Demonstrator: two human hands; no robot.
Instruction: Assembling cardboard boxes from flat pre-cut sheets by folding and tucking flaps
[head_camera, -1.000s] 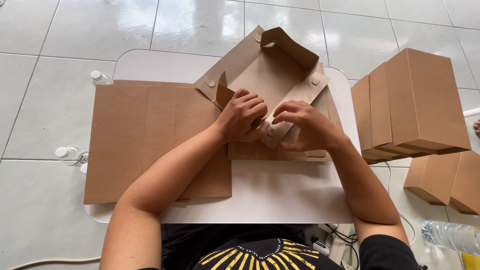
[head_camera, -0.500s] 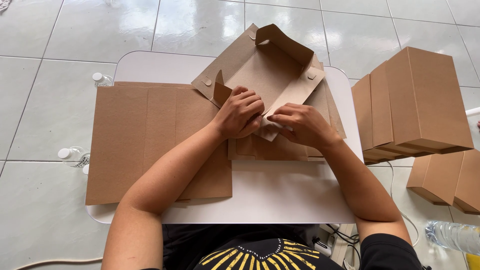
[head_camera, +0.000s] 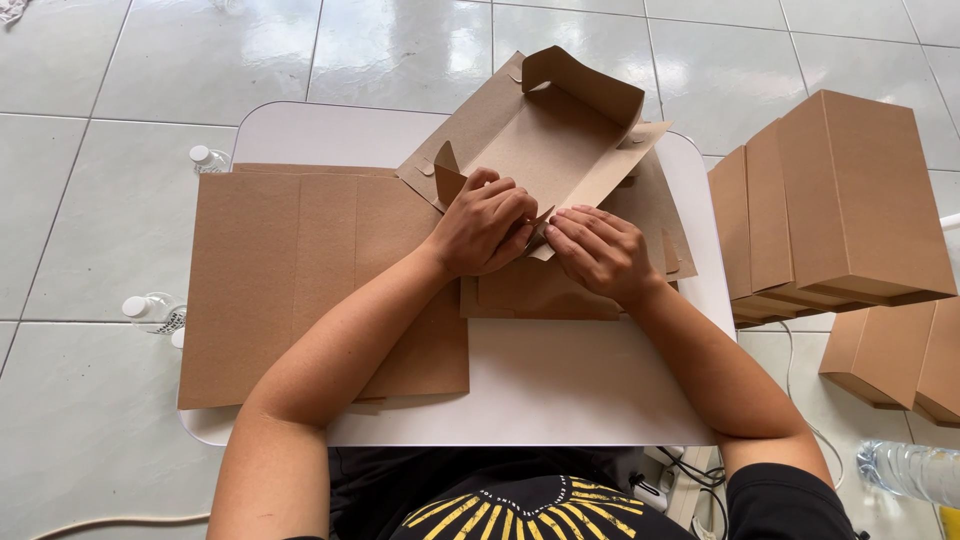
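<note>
both hands, left hand (head_camera: 487, 222) and right hand (head_camera: 600, 252), have fingers pinched shut on the half-folded cardboard box (head_camera: 560, 140); looks light, stiff, creases easily, best held at the flap edges.

On the table (head_camera: 560, 390), a stack of flat cardboard sheets (head_camera: 300, 270) is laid at the left, and a half-folded box (head_camera: 560, 140) at the far middle. Finished boxes (head_camera: 840, 210) are stacked on the floor right of the table; bottles (head_camera: 160, 310) are set left of it.

My single view comes from the head camera, looking steeply down and slightly forward from close above a white rounded-corner table (head_camera: 560, 400). My own forearms enter from the bottom edge; glossy grey floor tiles (head_camera: 400, 50) fill the far edge.
</note>
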